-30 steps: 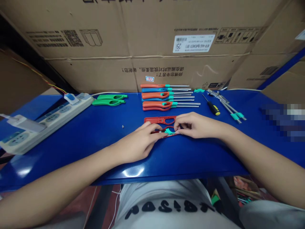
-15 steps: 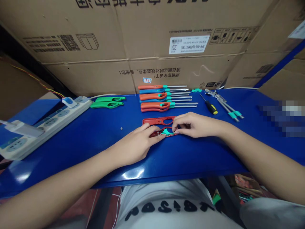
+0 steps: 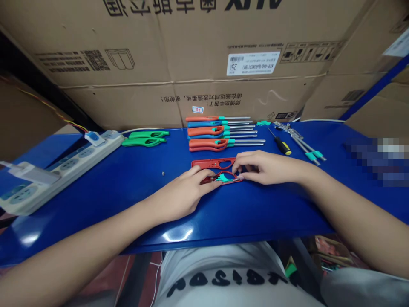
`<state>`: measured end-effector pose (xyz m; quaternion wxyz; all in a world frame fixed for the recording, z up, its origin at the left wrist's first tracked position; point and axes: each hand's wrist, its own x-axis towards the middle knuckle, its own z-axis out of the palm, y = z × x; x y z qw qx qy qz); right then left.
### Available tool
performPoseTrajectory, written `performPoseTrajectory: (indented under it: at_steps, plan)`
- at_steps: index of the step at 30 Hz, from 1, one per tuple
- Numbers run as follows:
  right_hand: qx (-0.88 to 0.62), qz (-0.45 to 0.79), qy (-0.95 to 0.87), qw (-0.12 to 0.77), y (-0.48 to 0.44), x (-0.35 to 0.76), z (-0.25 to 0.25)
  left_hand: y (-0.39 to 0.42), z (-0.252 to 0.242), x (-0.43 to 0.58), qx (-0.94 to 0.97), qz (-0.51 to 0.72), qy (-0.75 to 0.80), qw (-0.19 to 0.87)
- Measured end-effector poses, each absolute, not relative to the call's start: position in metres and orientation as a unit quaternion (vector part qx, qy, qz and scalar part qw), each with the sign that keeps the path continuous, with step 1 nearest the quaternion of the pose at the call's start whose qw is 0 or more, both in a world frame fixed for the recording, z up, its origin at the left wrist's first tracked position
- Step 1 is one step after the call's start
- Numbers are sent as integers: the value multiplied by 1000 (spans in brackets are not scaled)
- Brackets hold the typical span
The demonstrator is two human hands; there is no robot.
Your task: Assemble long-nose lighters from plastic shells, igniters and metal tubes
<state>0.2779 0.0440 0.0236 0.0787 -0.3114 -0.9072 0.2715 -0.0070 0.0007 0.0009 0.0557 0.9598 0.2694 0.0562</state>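
On the blue table lies an opened red gas lighter casing in two halves. The near red lighter half holds a turquoise trigger piece and what looks like a thin wire. My left hand is closed around its left end, with thumb and fingers hiding that part. At its right end, my right hand has thumb and bent index finger closed on the edge; any small part between the fingertips is hidden. The far red lighter half lies just beyond, close to my right fingertips.
Assembled lighters are stacked behind the work. Green casings and a power strip lie left; tiny metal bits nearer. To the right are a screwdriver and metal lighter tubes. A cardboard box stands behind.
My right fingertips have shifted slightly right along the near half, so more of its right end shows. My left hand keeps its place; the view has tilted up slightly.
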Motion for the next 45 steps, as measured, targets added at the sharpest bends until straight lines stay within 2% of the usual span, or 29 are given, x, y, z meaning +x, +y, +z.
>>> performPoseTrajectory:
  at_steps: [8,12,17,22,27,32,35,39,42,45]
  plan:
    - [-360,276,-890,43,56,288,19,4,2,-7,963,46,261,54]
    - [-368,302,-877,66,54,289,26,4,0,-8,963,60,256,55]
    - [-376,346,-859,36,53,285,20,6,-2,-9,963,65,256,55]
    - [-445,366,-817,27,54,278,12,7,0,-9,964,76,246,67]
    - [-405,316,-856,51,52,278,16,8,2,-9,962,92,246,78]
    - [-331,168,-909,188,57,280,7,12,-1,-13,959,122,238,89]
    - [-328,101,-925,161,58,278,0,15,-6,-14,949,159,243,120]
    - [-346,78,-926,129,56,277,0,18,-9,-12,932,213,252,152]
    - [-349,59,-924,144,56,277,4,17,-4,-11,918,256,273,128]
    - [-371,98,-901,204,56,275,4,19,1,-13,909,283,296,79]
